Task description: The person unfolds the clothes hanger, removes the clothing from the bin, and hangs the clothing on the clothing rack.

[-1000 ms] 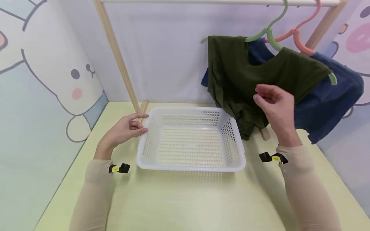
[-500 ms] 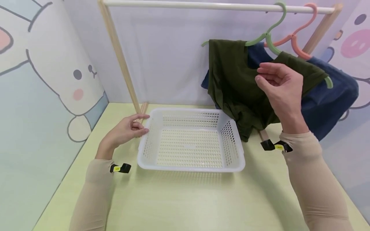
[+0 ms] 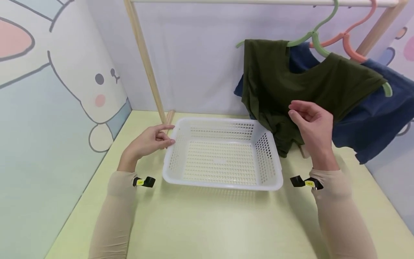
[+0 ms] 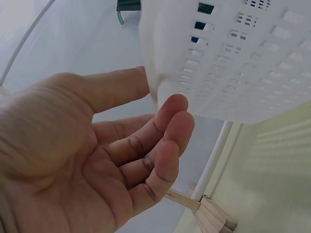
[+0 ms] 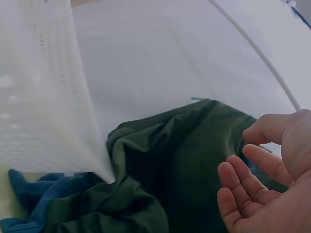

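Note:
A white plastic basket (image 3: 223, 185) with perforated walls stands on the pale yellow table. My left hand (image 3: 150, 142) grips its left rim. In the left wrist view, that thumb lies over the edge of the basket (image 4: 228, 73) and the curled fingertips meet the outer wall. My right hand (image 3: 315, 129) is in the air in front of a dark green shirt (image 3: 291, 86). Its fingers are loosely bent, with a gap to the thumb and nothing between them, as the right wrist view also shows. The shirt's hem hangs down against the basket's right back corner.
The shirt is on a green hanger (image 3: 302, 39) hooked over a white rail (image 3: 226, 1). Behind it, a navy garment (image 3: 378, 111) hangs from an orange hanger (image 3: 352, 48). A wooden post (image 3: 147, 68) of the rack rises at the left. Cartoon-printed walls enclose the table (image 3: 207, 219).
My right hand rose in front of the green shirt, then came back down. The left hand stays at the basket rim. The head view has shifted, so the scene sits further right.

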Demonstrator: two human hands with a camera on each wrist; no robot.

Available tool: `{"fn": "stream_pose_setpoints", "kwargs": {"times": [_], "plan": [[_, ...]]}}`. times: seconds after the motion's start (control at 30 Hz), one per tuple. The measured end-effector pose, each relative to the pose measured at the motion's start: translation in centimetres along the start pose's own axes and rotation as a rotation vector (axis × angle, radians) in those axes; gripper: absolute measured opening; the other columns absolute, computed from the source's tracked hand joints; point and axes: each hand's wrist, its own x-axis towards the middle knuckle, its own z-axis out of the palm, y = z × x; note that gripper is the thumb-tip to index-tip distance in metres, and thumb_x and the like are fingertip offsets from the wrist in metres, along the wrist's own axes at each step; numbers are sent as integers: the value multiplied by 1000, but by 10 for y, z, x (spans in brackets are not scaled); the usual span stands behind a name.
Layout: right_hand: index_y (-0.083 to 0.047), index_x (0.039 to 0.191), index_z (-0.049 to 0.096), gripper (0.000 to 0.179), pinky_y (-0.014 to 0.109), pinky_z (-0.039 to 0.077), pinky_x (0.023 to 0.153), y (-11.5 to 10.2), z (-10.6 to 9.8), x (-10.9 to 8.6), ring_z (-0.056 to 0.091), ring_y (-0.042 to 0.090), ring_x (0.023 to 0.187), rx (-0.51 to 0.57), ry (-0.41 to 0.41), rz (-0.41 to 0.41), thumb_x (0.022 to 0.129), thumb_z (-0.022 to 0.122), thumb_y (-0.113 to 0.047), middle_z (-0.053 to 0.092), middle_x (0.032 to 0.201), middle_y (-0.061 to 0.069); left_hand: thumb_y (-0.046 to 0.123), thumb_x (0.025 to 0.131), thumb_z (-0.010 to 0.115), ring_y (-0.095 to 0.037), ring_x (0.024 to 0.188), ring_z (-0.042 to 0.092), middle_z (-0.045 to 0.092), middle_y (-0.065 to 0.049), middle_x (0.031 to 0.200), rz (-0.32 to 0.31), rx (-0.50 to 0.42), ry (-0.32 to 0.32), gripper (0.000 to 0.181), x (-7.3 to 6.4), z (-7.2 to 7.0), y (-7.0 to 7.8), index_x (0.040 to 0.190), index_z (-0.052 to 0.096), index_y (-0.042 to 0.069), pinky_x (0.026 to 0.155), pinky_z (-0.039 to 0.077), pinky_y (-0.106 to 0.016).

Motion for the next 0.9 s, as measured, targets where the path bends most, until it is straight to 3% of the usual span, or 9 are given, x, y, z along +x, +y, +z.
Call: {"fn": "stream_pose_setpoints", "kwargs": {"times": [0.13, 0.37, 0.8, 0.9], "plan": [[2, 130, 79, 33, 12, 56, 95, 9, -1, -5, 75, 14, 106, -5, 7, 42, 102, 84, -14, 80, 120, 2, 9, 107, 75, -18, 92, 75, 79, -13, 103, 4, -9, 6, 68, 0, 1, 0, 167, 45, -1, 85, 63, -31], [3, 130, 78, 30, 13, 56, 97, 16, -1, -7, 77, 17, 104, -72, -3, 35, 106, 78, -15, 80, 120, 4, 8, 107, 75, -17, 91, 75, 78, -15, 102, -3, -15, 5, 66, 2, 1, 0, 166, 46, -2, 89, 65, -38], [5, 127, 78, 25, 14, 57, 95, 17, 0, -9, 76, 13, 99, -36, 8, 25, 107, 74, -9, 80, 116, 2, 6, 108, 75, -18, 94, 75, 77, -14, 102, -26, -48, -5, 66, 3, 2, 2, 167, 45, -1, 97, 64, -48], [4, 127, 79, 25, 14, 57, 95, 17, 1, -9, 76, 13, 100, -65, 2, 18, 108, 73, -11, 80, 116, 1, 7, 108, 75, -18, 93, 75, 77, -14, 101, -34, -54, -1, 66, 2, 3, 2, 167, 46, 1, 96, 65, -43]]}}
